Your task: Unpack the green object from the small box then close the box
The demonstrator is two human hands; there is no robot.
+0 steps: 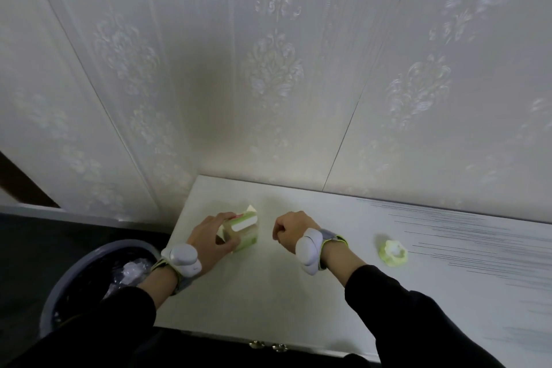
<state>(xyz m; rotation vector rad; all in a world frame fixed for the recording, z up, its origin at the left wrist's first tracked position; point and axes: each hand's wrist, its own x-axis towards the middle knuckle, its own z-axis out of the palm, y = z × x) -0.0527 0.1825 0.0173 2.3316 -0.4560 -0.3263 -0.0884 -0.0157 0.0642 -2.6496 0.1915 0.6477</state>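
On the pale tabletop (268, 284), near its left end, the left hand (209, 240) grips the small box (243, 228), fingers (222, 218) wrapped over its top and thumb pressed against its near side. One flap sticks up at the box's far end, so it is not fully closed. The right hand (288, 228) hovers just beside the box, fingers curled into a loose fist and holding nothing. The green object (393, 252) lies on the tabletop well to the right of both hands. Both wrists carry white strapped devices. A bin (59, 287) stands on the floor left of the tabletop.
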